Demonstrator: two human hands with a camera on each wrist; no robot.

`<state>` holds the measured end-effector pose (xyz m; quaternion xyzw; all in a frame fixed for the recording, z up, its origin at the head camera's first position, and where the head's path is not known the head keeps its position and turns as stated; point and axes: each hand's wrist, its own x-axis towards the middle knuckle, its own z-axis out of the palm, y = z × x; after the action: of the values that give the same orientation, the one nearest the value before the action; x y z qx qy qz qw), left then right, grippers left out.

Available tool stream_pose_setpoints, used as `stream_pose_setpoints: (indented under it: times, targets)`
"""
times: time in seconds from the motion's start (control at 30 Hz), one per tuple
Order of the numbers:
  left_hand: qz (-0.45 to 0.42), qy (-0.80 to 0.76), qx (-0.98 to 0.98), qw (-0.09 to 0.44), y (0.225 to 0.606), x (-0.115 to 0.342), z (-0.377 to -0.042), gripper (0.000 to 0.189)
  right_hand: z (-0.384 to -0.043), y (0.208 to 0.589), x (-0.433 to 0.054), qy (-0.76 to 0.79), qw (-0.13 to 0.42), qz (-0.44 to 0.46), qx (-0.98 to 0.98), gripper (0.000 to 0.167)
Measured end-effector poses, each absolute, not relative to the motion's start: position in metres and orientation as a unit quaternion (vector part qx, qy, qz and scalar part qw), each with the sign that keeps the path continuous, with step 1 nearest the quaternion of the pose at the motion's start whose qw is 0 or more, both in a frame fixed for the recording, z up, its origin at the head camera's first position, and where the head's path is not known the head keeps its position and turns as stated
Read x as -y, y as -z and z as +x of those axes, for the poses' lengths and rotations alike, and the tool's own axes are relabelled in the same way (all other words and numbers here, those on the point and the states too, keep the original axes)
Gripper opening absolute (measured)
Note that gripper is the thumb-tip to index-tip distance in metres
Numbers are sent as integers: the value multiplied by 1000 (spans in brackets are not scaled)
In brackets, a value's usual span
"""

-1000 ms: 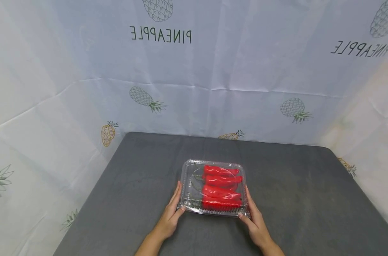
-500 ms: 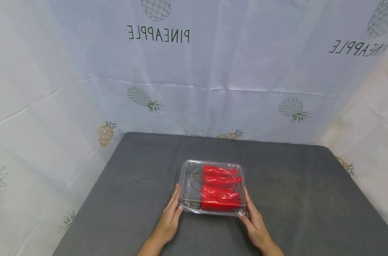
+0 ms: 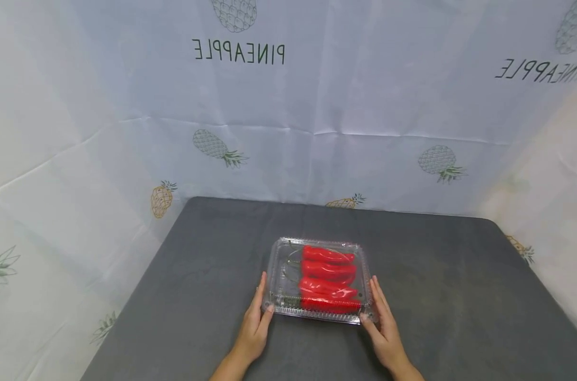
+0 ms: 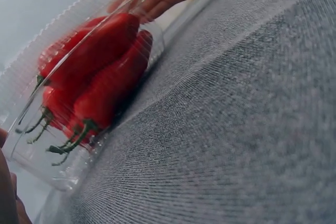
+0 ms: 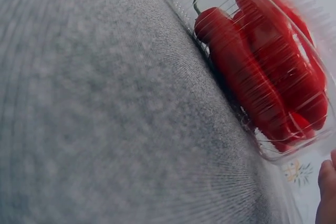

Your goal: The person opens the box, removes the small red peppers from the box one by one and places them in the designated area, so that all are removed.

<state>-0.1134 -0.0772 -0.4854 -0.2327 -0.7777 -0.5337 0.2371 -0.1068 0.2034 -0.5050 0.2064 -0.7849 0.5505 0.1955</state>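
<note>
Head: I see a clear rectangular plastic box of long red peppers on the dark grey table, between straight-fingered left hand and right hand | Left wrist: green stems inside | Right wrist: right hand just beside box.

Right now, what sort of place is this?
Probably a screened-off work corner: pineapple-print cloth hangs behind and beside a grey table, and a clear box holds red peppers.
</note>
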Motion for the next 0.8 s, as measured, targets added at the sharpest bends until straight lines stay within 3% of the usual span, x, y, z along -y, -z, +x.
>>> stream_pose_setpoints:
  times: [0.17, 0.43, 0.8]
  targets:
    - [-235, 561, 765, 211, 481, 76, -113, 60, -107, 507, -205, -571, 184, 201, 775, 80]
    - [-240, 564, 762, 210, 512, 79, -124, 61, -107, 504, -202, -570, 191, 203, 773, 71]
    - [-204, 610, 755, 124, 517, 83, -125, 58, -108, 505, -200, -548, 168, 150, 805, 66]
